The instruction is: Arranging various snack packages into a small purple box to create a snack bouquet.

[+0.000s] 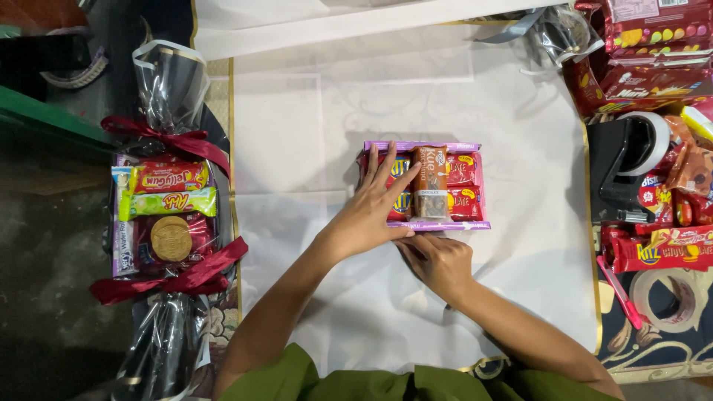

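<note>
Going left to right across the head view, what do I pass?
Wrapped snack bundle with red ribbons → left hand on the snack tray → black tape dispenser → pile of red snack packets. The right hand sits just below the tray.

- Glossy foil wrappers on the snack bundle (423,186), red and brown, catching the light, edged by shiny purple bars.
- Under it, a white wrapping sheet (312,126): matt, smooth, with a faint embossed swirl pattern and a thin gold border.
- The left hand (368,215) lies flat on the slick wrappers; the right hand (438,260) presses on the matt sheet.
- At the left, a finished parcel (167,223) in clear crinkly cellophane, very reflective, tied with satin-looking dark red ribbon (171,278).
- At the right, a black plastic tape dispenser (624,167), semi-gloss, beside a translucent tape roll (668,297).
- A heap of loose packets (653,44), all shiny plastic film.
</note>
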